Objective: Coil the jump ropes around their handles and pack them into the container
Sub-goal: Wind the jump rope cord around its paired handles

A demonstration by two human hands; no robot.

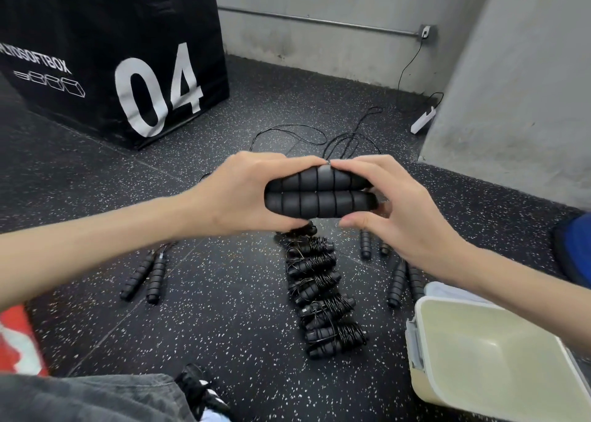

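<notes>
Knee: grey cloth trouser leg (89, 399) at the bottom edge, with a black shoe (198, 386) beside it.
Container: pale smooth plastic box (499, 357), open, low on the right.
Floor: black rubber floor (224, 293) with white specks.
Wound ropes: a row of wrapped jump ropes (323, 297) lies down the middle.
Loose handles: ridged black handle pairs (144, 277) lie left and right of the row.
Held handles: two fat ridged foam handles (319, 194), side by side, up between both hands.
Left hand: left hand (233, 198) wraps around their left end.
Right hand: right hand (399, 204) pinches their right end, fingers on top and thumb below.
Cord: thin black cord (303, 137) trails on the floor behind.
Big box: soft black box (112, 54) marked 04.
</notes>
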